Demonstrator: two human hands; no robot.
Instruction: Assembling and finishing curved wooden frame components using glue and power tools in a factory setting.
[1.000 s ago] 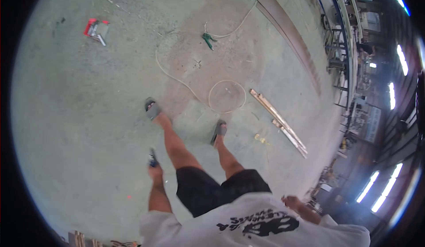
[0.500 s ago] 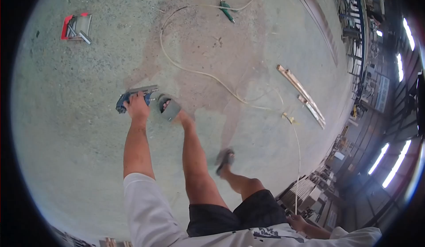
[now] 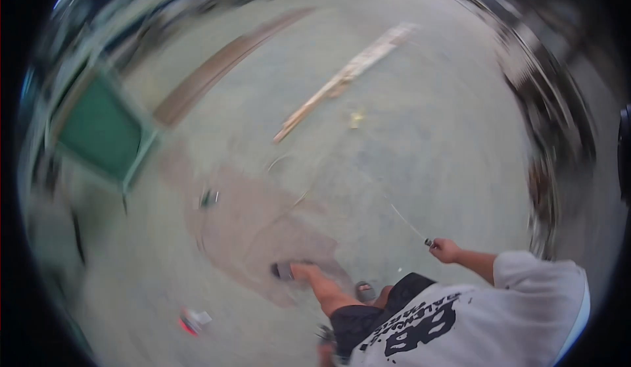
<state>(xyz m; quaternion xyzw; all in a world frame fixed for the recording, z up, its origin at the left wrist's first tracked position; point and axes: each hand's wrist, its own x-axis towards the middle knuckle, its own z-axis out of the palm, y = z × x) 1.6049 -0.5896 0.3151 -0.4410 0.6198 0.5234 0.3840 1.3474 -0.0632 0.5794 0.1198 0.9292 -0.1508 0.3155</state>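
My right hand (image 3: pixel 447 251), at the lower right, is closed around the end of a thin pale air hose (image 3: pixel 409 221). A dark metal coupling (image 3: pixel 429 242) sticks out ahead of its fingers. At the bottom edge my left hand (image 3: pixel 326 354) shows only in part and is smeared by motion. Against it is a dark, blurred nail gun (image 3: pixel 324 333), the tool this hand held a moment earlier. Beyond my sandalled feet, a dark green hand tool (image 3: pixel 210 199) lies on the floor.
Long wooden strips (image 3: pixel 342 77) lie ahead, near a small yellow object (image 3: pixel 356 118). A brown board (image 3: pixel 223 71) stretches behind them. A green-topped table (image 3: pixel 102 130) stands at the left. A red and white item (image 3: pixel 190 321) lies at the lower left.
My view has swung to the right. The left hand has lifted the nail gun from the floor toward my body. My right hand has come forward, holding the hose end.
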